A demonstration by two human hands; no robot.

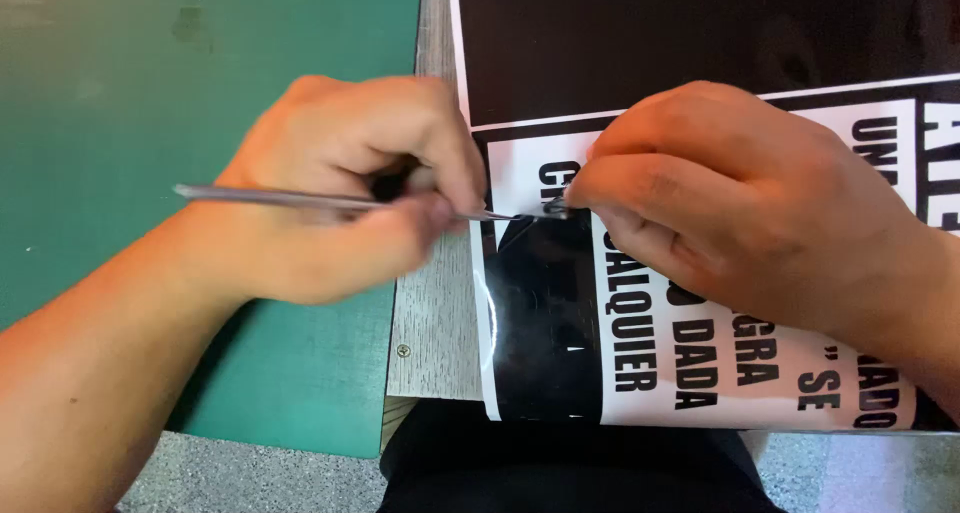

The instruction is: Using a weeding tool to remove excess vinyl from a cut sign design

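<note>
Holding a slim metal weeding tool (320, 201) in a closed grip, the left hand (350, 188) points the tool's tip rightward to the edge of a black vinyl strip on the sign sheet (700, 363). The right hand (730, 203) meets the tip there; its thumb and forefinger are pinched shut on a small bit of vinyl at the tool point, though the piece itself is too small to make out clearly. The sheet lies on the grey wood-grain desk (435, 323), overhanging the near edge, with a green cutting mat (200, 73) to its left.

Progress, as judged from the sheet: black lettering already stands clean on white backing across the right portion. A broad black band beside the lettering remains unlifted, so the weeding appears partly complete.
</note>
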